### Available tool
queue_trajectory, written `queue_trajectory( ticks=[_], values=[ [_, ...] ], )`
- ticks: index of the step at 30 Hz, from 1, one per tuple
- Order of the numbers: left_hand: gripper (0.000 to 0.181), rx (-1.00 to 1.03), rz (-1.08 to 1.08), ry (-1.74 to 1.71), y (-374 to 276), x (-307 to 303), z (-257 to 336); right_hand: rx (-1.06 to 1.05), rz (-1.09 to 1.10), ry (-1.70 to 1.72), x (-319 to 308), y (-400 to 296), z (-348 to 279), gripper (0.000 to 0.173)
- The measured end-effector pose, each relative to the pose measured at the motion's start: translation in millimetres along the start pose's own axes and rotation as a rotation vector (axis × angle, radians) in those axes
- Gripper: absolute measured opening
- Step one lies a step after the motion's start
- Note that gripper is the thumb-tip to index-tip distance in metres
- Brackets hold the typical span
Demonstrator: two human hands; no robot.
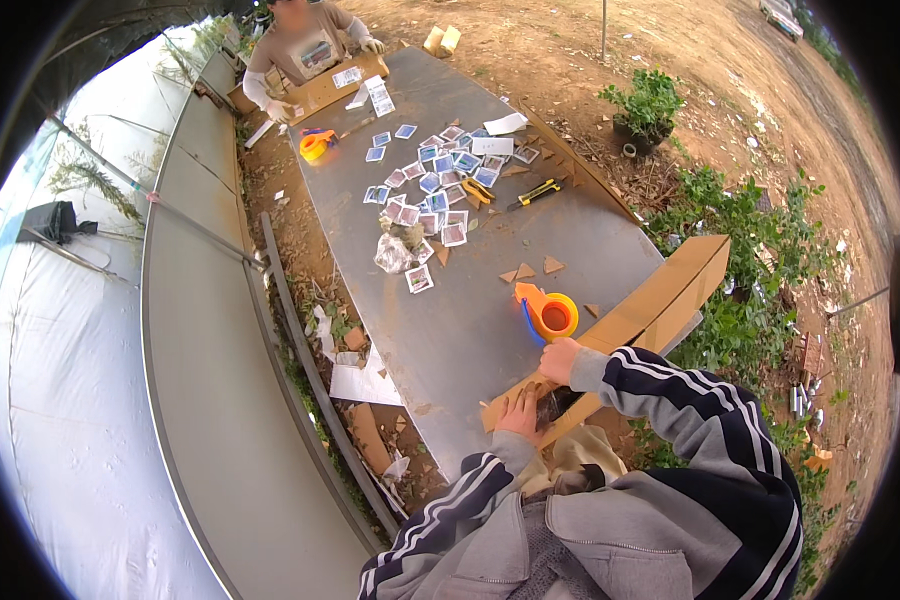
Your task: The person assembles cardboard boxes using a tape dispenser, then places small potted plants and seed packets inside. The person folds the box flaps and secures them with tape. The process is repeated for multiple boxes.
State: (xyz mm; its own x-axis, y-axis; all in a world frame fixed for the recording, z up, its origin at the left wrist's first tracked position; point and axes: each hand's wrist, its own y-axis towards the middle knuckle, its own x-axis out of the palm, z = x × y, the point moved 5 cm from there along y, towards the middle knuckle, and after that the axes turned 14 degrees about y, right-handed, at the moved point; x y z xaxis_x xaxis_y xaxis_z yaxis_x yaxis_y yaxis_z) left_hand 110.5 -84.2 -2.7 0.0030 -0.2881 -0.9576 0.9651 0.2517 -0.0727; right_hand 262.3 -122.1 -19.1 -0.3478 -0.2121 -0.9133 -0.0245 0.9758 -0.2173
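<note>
A long cardboard box (664, 289) lies across the near end of the metal-topped table (450, 337), its near end partly unfolded, with a dark gap between the flaps. My left hand (520, 412) rests with spread fingers on the cardboard at that end. My right hand (559, 361) is closed around the handle end of an orange tape dispenser (551, 313) with a yellow rim and a blue part; the grip itself is mostly hidden by the fingers. Small triangular cardboard scraps (553, 265) lie beyond the dispenser.
Many small printed cards (442, 163), a crumpled clear plastic bag (394, 253), orange-handled pliers (478, 190) and a yellow-black utility knife (536, 194) lie further up. A co-worker (307, 45) at the far end handles another cardboard box (337, 91) near a second tape dispenser (315, 148).
</note>
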Motion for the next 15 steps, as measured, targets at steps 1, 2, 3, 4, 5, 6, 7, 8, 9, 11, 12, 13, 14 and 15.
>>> queue_trajectory(
  ticks=[1,2,3,4,5,6,7,8,9,11,12,13,14,15],
  values=[
    [0.06,0.03,-0.002,0.021,-0.9,16.3,-2.8,0.035,-0.096,0.067,-7.3,3.7,0.9,0.012],
    [0.064,0.059,-0.005,0.053,-3.6,30.9,-8.6,0.065,-0.185,0.132,-24.7,3.2,-4.8,0.014],
    [0.067,0.086,-0.017,0.086,-9.3,43.2,-13.4,0.094,-0.278,0.201,-28.9,5.3,-7.4,0.016],
    [0.066,0.098,0.036,0.098,-8.3,45.7,-5.3,0.116,-0.324,0.205,-22.8,-2.8,0.6,0.022],
    [0.066,0.081,0.037,0.124,-12.5,48.2,-6.0,0.112,-0.339,0.311,-17.9,-5.2,5.6,0.023],
    [0.066,0.06,0.037,0.141,-15.9,40.1,-3.1,0.11,-0.363,0.414,-21.0,-8.9,8.3,0.023],
    [0.067,0.049,0.044,0.17,-14.8,32.1,-0.5,0.113,-0.37,0.514,-28.6,-11.7,13.1,0.024],
    [0.069,0.052,0.084,0.158,-13.8,24.6,5.6,0.191,-0.329,0.529,-32.8,-19.3,26.8,0.022],
    [0.069,0.033,0.047,0.165,-13.8,21.0,1.5,0.242,-0.164,0.532,-40.6,-8.0,35.1,0.02],
    [0.071,0.023,-0.021,0.132,-8.5,22.6,5.2,0.384,0.153,0.512,-51.0,-5.3,63.3,0.017],
    [0.071,0.002,-0.03,0.132,-7.3,20.6,4.7,0.475,0.174,0.474,-54.1,1.4,67.6,0.018],
    [0.071,0.001,-0.045,0.084,-4.8,22.7,9.7,0.561,0.198,0.45,-52.2,11.0,67.4,0.019],
    [0.071,-0.002,-0.059,0.037,0.0,24.9,14.4,0.547,0.169,0.426,-42.0,12.6,75.4,0.024],
    [0.07,-0.001,-0.073,0.01,5.2,23.5,11.7,0.527,0.156,0.411,-29.8,20.9,82.9,0.031]
  ],
)
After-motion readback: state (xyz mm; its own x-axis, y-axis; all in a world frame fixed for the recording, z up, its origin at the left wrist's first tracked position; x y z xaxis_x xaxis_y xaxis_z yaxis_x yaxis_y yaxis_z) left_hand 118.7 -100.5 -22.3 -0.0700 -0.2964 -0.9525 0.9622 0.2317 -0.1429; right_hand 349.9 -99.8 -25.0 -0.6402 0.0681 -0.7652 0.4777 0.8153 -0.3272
